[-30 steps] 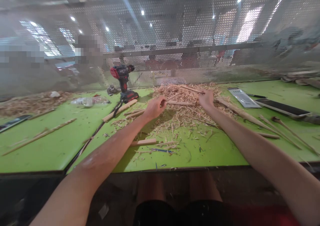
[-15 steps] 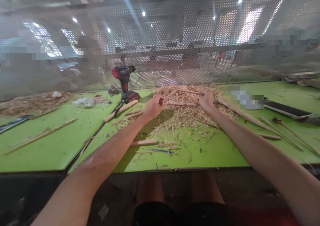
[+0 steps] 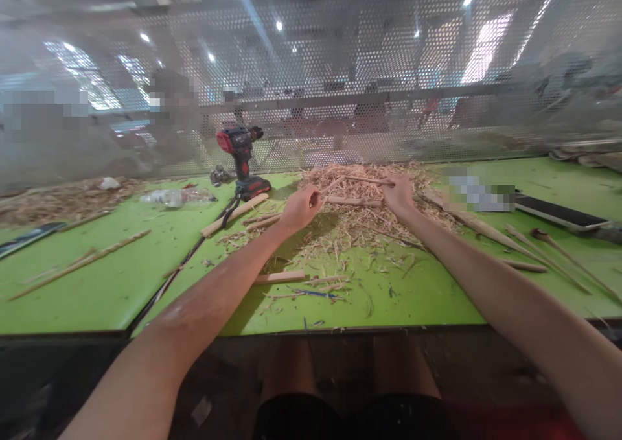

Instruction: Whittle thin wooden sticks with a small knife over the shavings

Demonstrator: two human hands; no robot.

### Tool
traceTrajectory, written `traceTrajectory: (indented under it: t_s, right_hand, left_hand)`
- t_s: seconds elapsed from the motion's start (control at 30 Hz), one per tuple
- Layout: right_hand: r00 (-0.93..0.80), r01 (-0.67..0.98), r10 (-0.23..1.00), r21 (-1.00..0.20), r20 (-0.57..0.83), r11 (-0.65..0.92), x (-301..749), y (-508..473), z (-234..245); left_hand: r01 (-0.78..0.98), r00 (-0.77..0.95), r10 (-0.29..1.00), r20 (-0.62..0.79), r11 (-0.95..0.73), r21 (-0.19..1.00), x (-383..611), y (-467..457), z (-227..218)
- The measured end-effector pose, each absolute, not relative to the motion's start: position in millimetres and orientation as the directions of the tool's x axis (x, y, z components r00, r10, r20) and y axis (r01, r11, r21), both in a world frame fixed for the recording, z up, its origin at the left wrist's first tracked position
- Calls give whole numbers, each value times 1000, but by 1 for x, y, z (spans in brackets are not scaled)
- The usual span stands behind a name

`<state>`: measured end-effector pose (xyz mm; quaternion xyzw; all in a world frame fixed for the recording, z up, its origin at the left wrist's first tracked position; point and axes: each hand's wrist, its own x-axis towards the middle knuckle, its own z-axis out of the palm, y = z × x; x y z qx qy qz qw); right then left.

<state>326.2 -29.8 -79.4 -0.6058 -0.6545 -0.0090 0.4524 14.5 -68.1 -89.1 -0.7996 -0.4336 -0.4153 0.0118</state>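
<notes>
Left hand [image 3: 300,209] and right hand [image 3: 401,195], curled nearly closed, each pinch 1 thin stick [image 3: 368,180] over the shavings [image 3: 357,221], probably light, stiff, snappable, best held near its end.

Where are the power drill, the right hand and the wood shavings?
Power drill [image 3: 242,162], head view: its handle.
Right hand [image 3: 400,194], head view: its back.
Wood shavings [image 3: 352,222], head view: middle of the pile.

**Clearance around the heap of shavings [image 3: 347,229]**

The near-bare green tabletop [image 3: 422,304] leaves a passage at 6 o'clock, between the left forearm [image 3: 214,291] (8 o'clock) and right forearm [image 3: 486,281] (4 o'clock). Obstructions: cordless drill [image 3: 241,158], 10 o'clock; perforated screen [image 3: 335,126], 12 o'clock.
</notes>
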Motion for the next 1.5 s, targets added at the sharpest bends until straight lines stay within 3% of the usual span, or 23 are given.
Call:
traceTrajectory:
  t_s: [0.13, 0.63, 0.87, 1.07, 1.23, 1.33, 1.5]
  right_hand:
    - [182, 752, 839, -622, 513, 217, 320, -40, -73]
    - [134, 822, 836, -531, 532, 206, 306, -52, -62]
    - [34, 911, 777, -339, 629, 234, 309, -52, -65]
    - [-11, 922, 764, -290, 645, 258, 306, -57, -62]
    - [-199, 896, 731, -180, 653, 405, 290, -68, -60]
    - [-169, 901, 756, -211, 633, 378, 288, -68, -61]
    - [2, 930, 829, -305, 560, 204, 299, -59, -64]
  left_hand:
    - [695, 286, 700, 654, -622, 362, 14, -68, -89]
    - [669, 261, 703, 662, -626, 401, 11, -65, -87]
    - [682, 260, 711, 653, -614, 398, 12, -66, -86]
    - [697, 269, 724, 635, -601, 390, 13, -67, -86]
    - [714, 412, 695, 589, -648, 266, 18, -72, -86]
    - [713, 432, 691, 580, -655, 249, 18, -73, -85]
    - [716, 394, 707, 587, -637, 287, 15, -72, -85]
